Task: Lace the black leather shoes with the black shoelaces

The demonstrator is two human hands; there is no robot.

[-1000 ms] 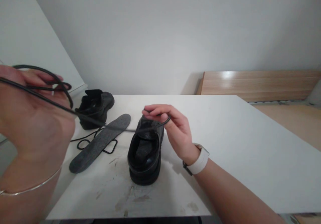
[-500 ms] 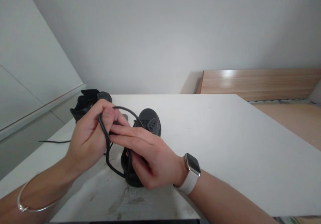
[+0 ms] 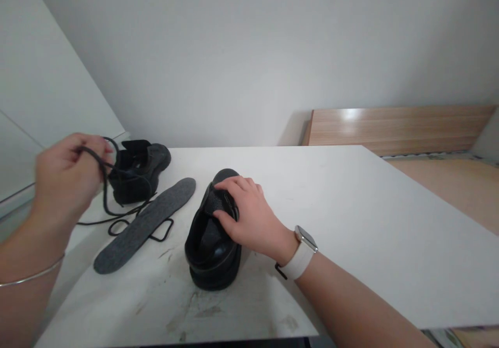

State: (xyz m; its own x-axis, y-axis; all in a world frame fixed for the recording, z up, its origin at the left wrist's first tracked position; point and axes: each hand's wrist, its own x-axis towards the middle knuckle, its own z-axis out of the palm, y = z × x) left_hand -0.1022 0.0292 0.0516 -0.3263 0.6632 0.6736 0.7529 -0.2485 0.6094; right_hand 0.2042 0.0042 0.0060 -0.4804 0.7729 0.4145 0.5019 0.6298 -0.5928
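The black shoe (image 3: 212, 272) stands upright on the table (image 3: 351, 233), left of centre, heel toward the near edge. Right hand (image 3: 253, 218) rests on its upper beside the opening, thumb and fingers spread — whether it grips cannot be told. Left hand (image 3: 70, 168), raised by the table's left edge, is closed on a black lace (image 3: 104, 192), which hangs below it. A grey insole (image 3: 148, 226) lies aslant left of the shoe — looped cord (image 3: 167, 233) showing from beneath. Second shoe (image 3: 134, 187): black, near the far left corner. Dark smudges (image 3: 208, 311) mark the near edge.
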